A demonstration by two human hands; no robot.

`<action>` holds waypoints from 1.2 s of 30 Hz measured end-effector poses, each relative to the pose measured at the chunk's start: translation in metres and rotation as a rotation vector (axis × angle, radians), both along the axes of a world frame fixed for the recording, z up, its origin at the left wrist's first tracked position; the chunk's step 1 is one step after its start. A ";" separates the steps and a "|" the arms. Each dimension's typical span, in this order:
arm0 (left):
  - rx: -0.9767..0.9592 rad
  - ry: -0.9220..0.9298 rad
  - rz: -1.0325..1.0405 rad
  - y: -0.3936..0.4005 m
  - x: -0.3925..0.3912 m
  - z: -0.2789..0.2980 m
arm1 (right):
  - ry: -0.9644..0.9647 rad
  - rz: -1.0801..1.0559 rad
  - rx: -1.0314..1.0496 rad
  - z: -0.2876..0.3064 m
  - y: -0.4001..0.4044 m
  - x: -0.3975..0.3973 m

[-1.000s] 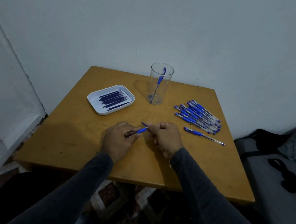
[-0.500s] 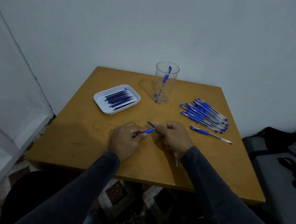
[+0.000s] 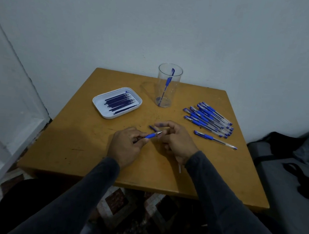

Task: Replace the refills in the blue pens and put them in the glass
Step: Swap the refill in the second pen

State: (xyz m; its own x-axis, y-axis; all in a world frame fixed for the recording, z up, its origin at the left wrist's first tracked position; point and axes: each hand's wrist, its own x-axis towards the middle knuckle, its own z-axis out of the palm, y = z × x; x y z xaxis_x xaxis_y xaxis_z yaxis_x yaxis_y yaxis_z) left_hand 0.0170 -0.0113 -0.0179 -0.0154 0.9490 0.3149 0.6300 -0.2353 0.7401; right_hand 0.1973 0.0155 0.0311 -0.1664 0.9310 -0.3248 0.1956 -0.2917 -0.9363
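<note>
My left hand (image 3: 126,144) grips a blue pen (image 3: 153,135) by its barrel, its blue grip and metal tip pointing right. My right hand (image 3: 176,139) is just beside the tip with thumb and forefinger apart from it. Its other fingers curl round a thin clear tube (image 3: 179,168) that sticks out below the palm. A small blue cap (image 3: 152,128) lies on the table behind the tip. The clear glass (image 3: 167,99) stands at the back with one blue pen (image 3: 168,80) in it. A white tray (image 3: 99,103) holds several dark refills (image 3: 121,102).
Several blue pens (image 3: 208,119) lie in a pile at the right of the wooden table (image 3: 82,147), and a single pen (image 3: 215,139) lies nearer me. A white wall is behind, a grey seat (image 3: 284,186) with dark straps to the right.
My right thumb and forefinger, which pinched the pen's tip end, have come off it and spread. My left hand still holds the pen.
</note>
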 end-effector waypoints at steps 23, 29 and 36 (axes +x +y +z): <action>0.023 -0.129 0.060 -0.001 -0.001 0.002 | -0.418 -0.136 0.309 -0.006 0.001 -0.002; 0.009 -0.189 0.118 -0.001 -0.001 0.003 | -0.866 0.059 0.439 -0.022 -0.006 -0.021; 0.000 -0.170 0.110 -0.003 -0.001 0.003 | -0.896 0.048 0.427 -0.024 -0.006 -0.023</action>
State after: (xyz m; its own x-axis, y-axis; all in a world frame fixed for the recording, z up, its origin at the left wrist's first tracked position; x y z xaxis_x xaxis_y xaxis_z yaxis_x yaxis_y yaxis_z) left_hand 0.0155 -0.0142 -0.0146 -0.1718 0.9386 0.2993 0.5181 -0.1723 0.8378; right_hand 0.1742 0.0093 0.0071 -0.0638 0.9979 0.0120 0.8851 0.0621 -0.4613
